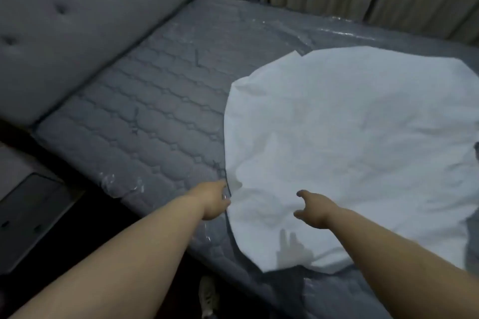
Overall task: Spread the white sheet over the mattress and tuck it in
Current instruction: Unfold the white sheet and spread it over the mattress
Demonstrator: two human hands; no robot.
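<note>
— While your left hand pinches the near edge of the crumpled white cotton sheet, what's your right hand doing?
— Hovering with fingers spread, holding nothing.
— It's light and limp, bunched on the grey quilted mattress; take corners.

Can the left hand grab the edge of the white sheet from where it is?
Probably yes. The left hand is right at the near edge of the white sheet on the mattress, and nothing lies between them. Whether it already touches the sheet is unclear.
</note>
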